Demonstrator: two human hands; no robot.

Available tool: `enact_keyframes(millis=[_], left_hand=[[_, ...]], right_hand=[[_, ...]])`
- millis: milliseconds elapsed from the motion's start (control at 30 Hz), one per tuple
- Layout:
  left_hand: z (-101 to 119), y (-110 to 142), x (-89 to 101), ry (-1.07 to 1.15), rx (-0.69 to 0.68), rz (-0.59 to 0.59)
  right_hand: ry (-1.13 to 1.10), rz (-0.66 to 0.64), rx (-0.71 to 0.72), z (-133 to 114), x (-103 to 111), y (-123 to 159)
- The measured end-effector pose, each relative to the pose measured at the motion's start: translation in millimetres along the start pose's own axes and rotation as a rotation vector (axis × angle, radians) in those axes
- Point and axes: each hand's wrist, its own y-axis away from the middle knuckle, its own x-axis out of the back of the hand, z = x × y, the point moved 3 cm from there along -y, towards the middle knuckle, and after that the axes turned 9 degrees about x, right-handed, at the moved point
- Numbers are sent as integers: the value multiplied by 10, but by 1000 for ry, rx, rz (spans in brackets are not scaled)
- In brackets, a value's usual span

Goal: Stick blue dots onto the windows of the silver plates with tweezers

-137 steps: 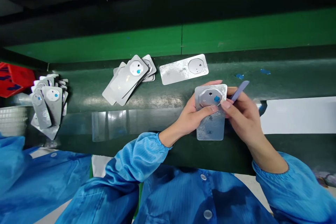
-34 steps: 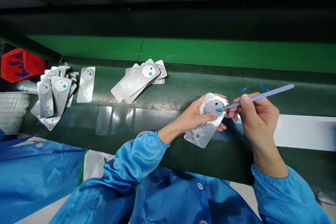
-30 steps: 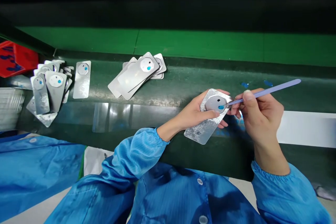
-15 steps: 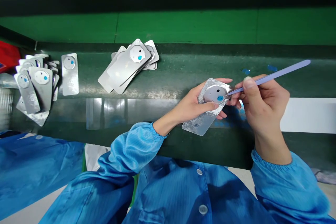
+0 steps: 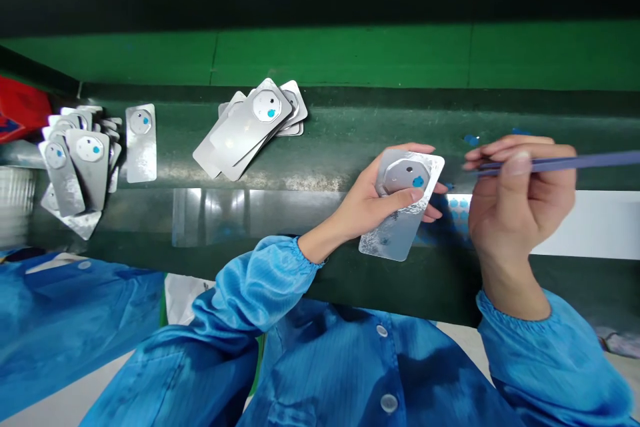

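My left hand is closed around a silver metal plate, thumb on its face. The plate has rounded corners, and near its top sits a pale round patch with a small dark hole and a blue dot. My right hand pinches a pair of purple tweezers, slightly smeared by motion. Their tips point left, a short way from the plate and not touching it. Between the two hands, a sheet of blue dot stickers shows in part.
A fanned pile of similar plates lies left of centre. Farther left are a single plate and a bigger heap, beside a red bin. White paper is at right. Another person's blue sleeve shows lower left.
My right hand has drawn the tweezers away from the plate's blue dot, to the right. The plate in my left hand has turned slightly more upright.
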Motion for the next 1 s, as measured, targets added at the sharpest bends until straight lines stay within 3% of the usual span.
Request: enact_keyframes(millis=[133,200,600,900,1000], left_hand=[[1,-6,7,-31,-92,70],[2,-8,6,-71,-149,110],[-71,3,-107,-146,-256,159],[-89,-19,-14,-128,-187,135],[-116,-44,-2,-119,-192,109]], right_hand=[[51,-298,-321,94,-25,196],[-5,-386,-444,103,-60,295],[-4,-261,-373,96,-143,398],[-72,-310,-485,160,-120,389],[-82,-270,-535,128,-110,392]])
